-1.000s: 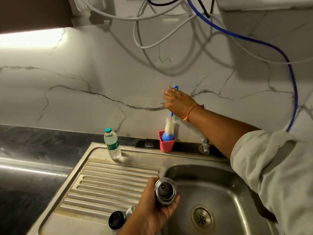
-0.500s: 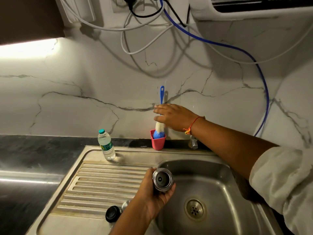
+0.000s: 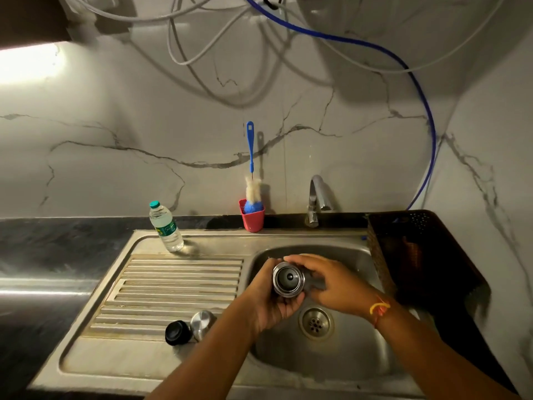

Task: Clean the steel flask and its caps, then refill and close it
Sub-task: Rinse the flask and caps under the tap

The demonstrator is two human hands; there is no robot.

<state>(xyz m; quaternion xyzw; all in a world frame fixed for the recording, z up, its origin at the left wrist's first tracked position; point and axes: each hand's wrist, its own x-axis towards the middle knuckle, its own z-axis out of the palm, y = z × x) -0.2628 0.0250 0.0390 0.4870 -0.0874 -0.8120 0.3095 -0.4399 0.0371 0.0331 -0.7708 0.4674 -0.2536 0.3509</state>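
I hold the steel flask (image 3: 288,280) over the sink basin (image 3: 346,350), its open mouth facing me. My left hand (image 3: 269,301) grips it from below and from the left. My right hand (image 3: 331,284) wraps its fingers round the flask's right side and top rim. A black cap (image 3: 178,332) and a steel cap (image 3: 202,324) lie side by side on the ribbed drainboard (image 3: 178,287). The blue-handled bottle brush (image 3: 251,168) stands in a red cup (image 3: 251,216) against the wall.
A small plastic water bottle (image 3: 166,226) stands at the drainboard's back edge. The tap (image 3: 315,197) rises behind the basin. A dark basket (image 3: 418,255) sits to the right of the sink. Cables and a blue hose (image 3: 424,111) hang on the marble wall.
My right hand has let go of the brush, which now stands in the red cup, and has come down onto the flask. My left hand has kept hold of the flask.
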